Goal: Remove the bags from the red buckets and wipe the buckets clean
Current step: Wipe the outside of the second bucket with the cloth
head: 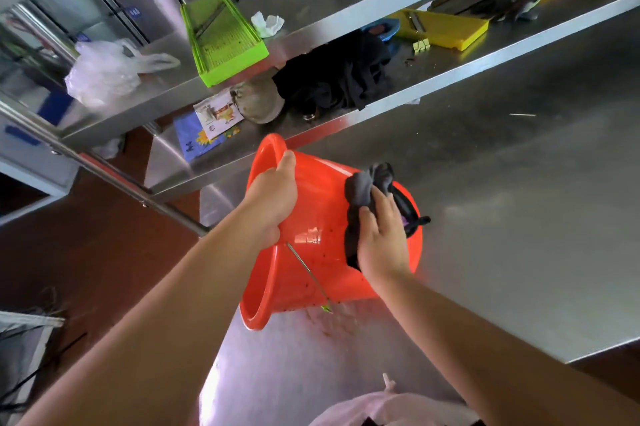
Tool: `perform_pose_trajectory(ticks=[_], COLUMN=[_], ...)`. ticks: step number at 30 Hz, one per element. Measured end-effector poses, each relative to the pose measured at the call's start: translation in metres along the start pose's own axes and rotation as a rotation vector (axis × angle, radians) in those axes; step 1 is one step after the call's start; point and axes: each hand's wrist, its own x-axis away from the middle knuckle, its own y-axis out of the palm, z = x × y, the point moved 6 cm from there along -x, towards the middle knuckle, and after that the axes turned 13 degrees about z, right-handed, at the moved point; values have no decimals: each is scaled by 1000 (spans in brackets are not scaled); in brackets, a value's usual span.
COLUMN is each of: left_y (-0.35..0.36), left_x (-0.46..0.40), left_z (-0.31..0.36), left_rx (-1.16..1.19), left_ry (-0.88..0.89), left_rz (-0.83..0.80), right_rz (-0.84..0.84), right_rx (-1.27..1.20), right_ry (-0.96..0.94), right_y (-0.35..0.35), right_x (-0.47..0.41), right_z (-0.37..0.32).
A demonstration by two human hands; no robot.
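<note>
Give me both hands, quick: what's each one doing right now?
Left hand: closed, gripping the rim of the red bucket, which lies tipped on its side.
Right hand: holding the dark cloth against the bucket's outside wall.

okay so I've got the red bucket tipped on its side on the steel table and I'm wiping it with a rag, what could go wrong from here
1. The red bucket lies on its side with its mouth past the steel table edge, steadied only by the left hand on its rim; hard wiping could roll it off.
2. Reddish wet smears sit beneath it, so it may slide and re-soil.
3. Its loose wire handle dangles near the right hand holding the dark rag and could snag it.
</note>
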Motion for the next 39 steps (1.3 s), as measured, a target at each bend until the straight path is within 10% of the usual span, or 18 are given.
perform_pose_trajectory(ticks=[12,26,39], left_y=[-4,-3,-6], left_x=[0,-2,-5], left_z=[7,10,1], left_rx=[2,-4,112], left_ry=[0,-61,-165], left_rz=[87,-3,0], right_rz=[-91,268,-174], right_rx=[161,125,88], right_ry=[-595,284,-600], right_y=[28,-32,48], right_x=[20,-47,37], right_z=[-69,54,-78])
